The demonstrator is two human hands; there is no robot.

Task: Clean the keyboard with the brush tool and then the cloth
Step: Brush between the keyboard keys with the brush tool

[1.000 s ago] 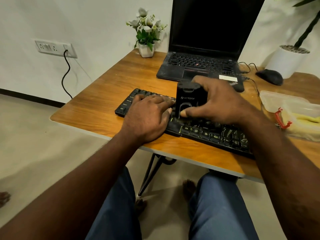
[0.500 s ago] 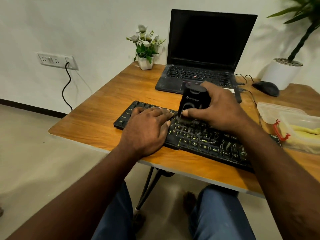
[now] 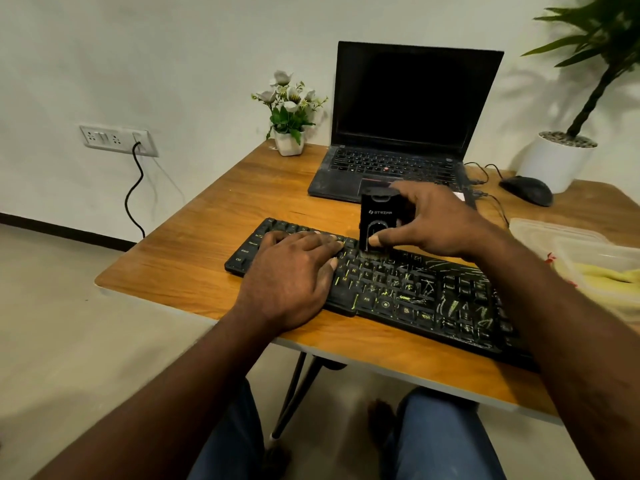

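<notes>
A black keyboard smeared with yellow-green marks lies across the wooden table. My left hand rests flat on its left half, fingers spread, holding nothing. My right hand grips a black block-shaped brush tool upright, with its bristle end touching the upper key rows near the keyboard's middle. A yellow cloth lies inside a clear plastic container at the right edge.
An open black laptop stands behind the keyboard. A small flower pot sits at the back left, a black mouse and a white plant pot at the back right. The clear container sits right of the keyboard.
My right hand has carried the brush tool from the lower key rows up to the top rows. The left hand has stayed on the keyboard. The camera has tilted up.
</notes>
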